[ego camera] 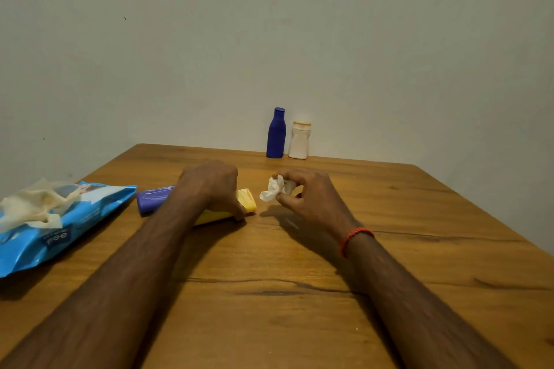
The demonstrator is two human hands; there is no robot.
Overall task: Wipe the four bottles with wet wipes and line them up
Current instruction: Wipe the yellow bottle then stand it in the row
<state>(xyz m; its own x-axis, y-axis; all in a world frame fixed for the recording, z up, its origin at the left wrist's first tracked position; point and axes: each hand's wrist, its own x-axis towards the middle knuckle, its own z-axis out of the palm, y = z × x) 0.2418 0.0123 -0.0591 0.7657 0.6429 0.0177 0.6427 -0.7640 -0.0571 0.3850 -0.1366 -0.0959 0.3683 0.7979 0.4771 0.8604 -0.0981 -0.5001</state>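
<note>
1. Head view, the only one. I see a wooden table (419, 219) pushed against a plain wall (269, 39), with both forearms reaching in from the near edge.
2. Left hand (215, 186): palm down, fingers curled over a yellow bottle (247, 199) and gripping it. The bottle lies on its side on the table near the middle, with only its right end and lower edge showing past the hand.
3. Right hand (305, 195): raised just above the table to the right of the yellow bottle, thumb and fingers pinching a crumpled white wipe (272, 189). The wipe is not touching the yellow bottle. There is a red thread band (355, 240) on this wrist.
4. Purple bottle (153, 198): lying on its side, left of the left forearm, which hides its right end.
5. Dark blue bottle (275, 133) and white bottle (299, 141): both upright at the far edge by the wall, blue on the left, white just beside it. I cannot tell whether they touch.
6. Blue pack of wipes (60, 228): flat at the left edge of the table, with loose used wipes (33, 204) heaped on its far end.
</note>
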